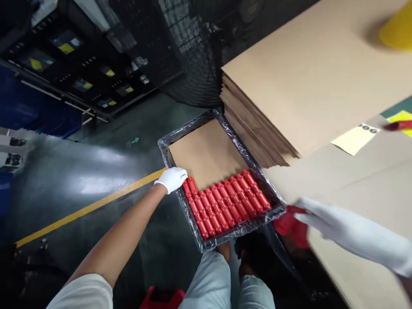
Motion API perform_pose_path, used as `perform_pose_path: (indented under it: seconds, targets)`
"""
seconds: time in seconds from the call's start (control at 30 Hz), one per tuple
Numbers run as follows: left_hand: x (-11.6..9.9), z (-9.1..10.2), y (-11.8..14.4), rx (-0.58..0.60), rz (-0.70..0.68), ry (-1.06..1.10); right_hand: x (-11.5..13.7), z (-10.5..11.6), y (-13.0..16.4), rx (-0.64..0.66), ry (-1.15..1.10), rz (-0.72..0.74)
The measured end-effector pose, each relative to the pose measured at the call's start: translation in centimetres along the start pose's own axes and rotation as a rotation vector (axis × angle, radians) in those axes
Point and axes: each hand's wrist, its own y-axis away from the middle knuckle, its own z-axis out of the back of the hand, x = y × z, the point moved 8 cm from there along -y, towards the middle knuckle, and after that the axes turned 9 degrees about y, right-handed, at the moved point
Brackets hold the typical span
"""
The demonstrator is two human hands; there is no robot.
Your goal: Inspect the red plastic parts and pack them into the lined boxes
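A shallow box (278,210) lined with clear plastic holds a brown cardboard sheet (209,148). Red ridged cylinders (227,199) lie side by side in rows along the near part of the box. My left hand (174,178), in a white glove, is over the box's left wall. Its fingers are closed at the far end of a red cylinder (192,185) in the left corner of the rows. To the right of the box, my right hand (318,216), gloved and blurred by motion, is closed around red cylinders (292,223) whose exact number is smeared.
A tall stack of cardboard sheets (289,86) stands on the table (322,180) at right, with a yellow object (397,30) on top. A paper label (355,138) lies nearby. Racks of black bins (83,73) stand back left. A red item (162,298) sits by my feet.
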Motion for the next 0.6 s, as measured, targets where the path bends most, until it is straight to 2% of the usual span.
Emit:
perform_pose_path:
  seconds: [0.03, 0.1, 0.13, 0.2, 0.27, 0.33, 0.43, 0.6]
  targets:
    - [0.1, -0.1, 0.4, -0.035, -0.015, 0.017, 3.5, -0.6, -3.7, 0.089, 0.02, 0.091]
    - [0.4, -0.5, 0.9, -0.099, -0.032, 0.051, 9.6, -1.6, -11.3, 0.122, 0.161, 0.181]
    - [0.5, -0.8, 1.1, -0.127, -0.035, 0.068, 12.3, -3.0, -14.8, 0.21, 0.215, 0.229]
    - [0.9, -1.3, 1.1, -0.18, -0.038, 0.101, 16.2, -6.1, -21.0, 0.348, 0.325, 0.275]
    - [1.1, -1.8, 0.9, -0.23, -0.044, 0.137, 18.4, -9.1, -25.5, 0.441, 0.392, 0.299]
    - [1.3, -2.2, 0.8, -0.274, -0.041, 0.176, 18.9, -11.8, -28.1, 0.529, 0.46, 0.296]
    - [1.4, -2.6, 0.8, -0.325, -0.018, 0.232, 18.2, -14.6, -29.3, 0.618, 0.527, 0.281]
    - [0.4, -2.4, 0.2, -0.333, -0.014, 0.299, 17.3, -15.9, -28.9, 0.581, 0.467, 0.318]
